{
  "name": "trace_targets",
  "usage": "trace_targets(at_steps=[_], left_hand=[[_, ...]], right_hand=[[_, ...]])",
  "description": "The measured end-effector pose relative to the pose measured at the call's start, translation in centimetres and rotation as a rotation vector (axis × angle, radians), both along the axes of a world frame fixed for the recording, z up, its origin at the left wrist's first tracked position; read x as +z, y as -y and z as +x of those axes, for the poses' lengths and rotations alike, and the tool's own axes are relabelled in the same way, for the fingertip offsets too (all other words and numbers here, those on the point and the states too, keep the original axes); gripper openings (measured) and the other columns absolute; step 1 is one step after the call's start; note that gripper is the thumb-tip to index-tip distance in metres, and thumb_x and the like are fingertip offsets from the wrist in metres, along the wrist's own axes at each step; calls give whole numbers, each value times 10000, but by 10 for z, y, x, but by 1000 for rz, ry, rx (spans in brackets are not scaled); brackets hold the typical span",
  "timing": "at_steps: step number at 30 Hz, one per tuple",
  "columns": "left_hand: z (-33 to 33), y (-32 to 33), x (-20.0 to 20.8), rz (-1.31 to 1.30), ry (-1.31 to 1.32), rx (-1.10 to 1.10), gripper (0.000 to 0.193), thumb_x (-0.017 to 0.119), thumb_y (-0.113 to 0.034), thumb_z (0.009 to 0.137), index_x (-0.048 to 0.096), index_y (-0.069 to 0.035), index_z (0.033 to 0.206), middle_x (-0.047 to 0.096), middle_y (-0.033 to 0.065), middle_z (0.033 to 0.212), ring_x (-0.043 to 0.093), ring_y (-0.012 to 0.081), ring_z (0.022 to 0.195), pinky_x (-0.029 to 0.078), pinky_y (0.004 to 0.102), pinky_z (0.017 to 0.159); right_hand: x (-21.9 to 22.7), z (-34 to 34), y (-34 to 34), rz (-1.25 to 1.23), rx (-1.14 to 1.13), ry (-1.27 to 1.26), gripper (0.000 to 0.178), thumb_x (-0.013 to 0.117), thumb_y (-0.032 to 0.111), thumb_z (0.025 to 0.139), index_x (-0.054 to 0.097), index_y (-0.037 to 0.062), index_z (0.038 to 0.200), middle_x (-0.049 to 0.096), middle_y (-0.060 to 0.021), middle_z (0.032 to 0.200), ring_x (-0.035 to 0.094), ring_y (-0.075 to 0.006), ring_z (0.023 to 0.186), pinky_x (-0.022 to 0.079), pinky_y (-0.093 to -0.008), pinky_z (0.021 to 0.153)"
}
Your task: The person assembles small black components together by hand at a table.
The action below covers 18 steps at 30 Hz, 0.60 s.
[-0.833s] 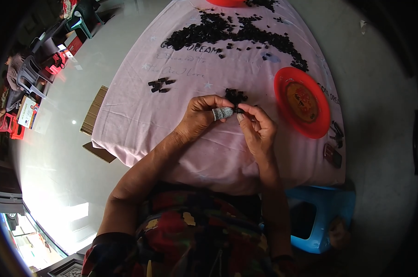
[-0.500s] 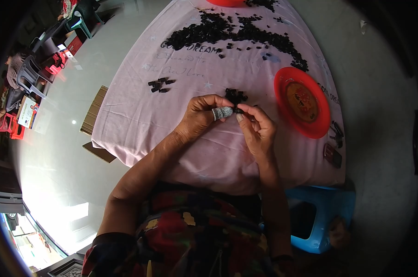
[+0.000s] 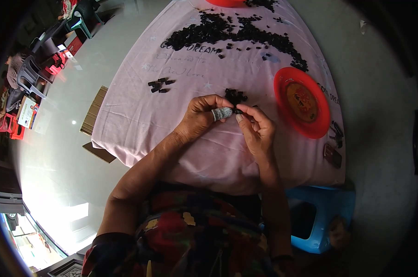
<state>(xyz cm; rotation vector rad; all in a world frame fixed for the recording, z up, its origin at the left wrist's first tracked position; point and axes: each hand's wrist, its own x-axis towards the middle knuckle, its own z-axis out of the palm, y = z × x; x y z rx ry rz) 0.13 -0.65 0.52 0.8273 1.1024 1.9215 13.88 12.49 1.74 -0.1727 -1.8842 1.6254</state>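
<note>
My left hand (image 3: 203, 113) and my right hand (image 3: 258, 128) meet over the near part of the pink cloth (image 3: 181, 129). A grey knitted cover (image 3: 222, 113) wraps my left thumb. Both hands pinch at a small black piece (image 3: 237, 111) between the fingertips; its exact shape is mostly hidden. Just beyond the fingertips lies a little heap of small black pieces (image 3: 235, 95). To the left, several black pieces (image 3: 160, 85) form a loose group. Farther off, a wide spread of the same black pieces (image 3: 204, 31) covers the cloth.
A red round tray (image 3: 282, 92) lies right of my hands. Beside it are a black tool-like item (image 3: 336, 134) and a small dark red device (image 3: 332, 156). A blue plastic stool (image 3: 326, 231) stands by the table's right corner; brown cardboard (image 3: 95, 111) is left of the table.
Almost nothing differs. My right hand has shifted very slightly, and both hands stay together at the small black piece.
</note>
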Motion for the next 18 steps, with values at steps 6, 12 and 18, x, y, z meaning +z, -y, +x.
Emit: trace_targets(at_steps=[6, 12, 18], left_hand=[[0, -1, 2, 16, 1, -18, 134, 669, -24, 917, 697, -19, 1048, 670, 5, 931, 579, 65, 789, 477, 211, 727], [0, -3, -2, 30, -8, 0, 132, 666, -10, 913, 701, -19, 1040, 677, 8, 917, 584, 66, 785, 478, 209, 722], [-1, -4, -2, 32, -9, 2, 150, 669, -20, 909, 700, -19, 1055, 692, 16, 928, 602, 72, 774, 479, 210, 691]], right_hand=[[1, 0, 0, -47, 8, -11, 260, 650, -56, 910, 657, -51, 1170, 633, -18, 960, 569, -52, 861, 461, -184, 758], [2, -2, 1, -22, 10, -9, 263, 653, -48, 912, 656, -53, 1175, 636, -25, 972, 581, -65, 870, 470, -195, 780], [3, -1, 1, 12, 1, -7, 263, 655, -39, 915, 656, -51, 1178, 638, -27, 987, 586, -67, 876, 469, -199, 787]])
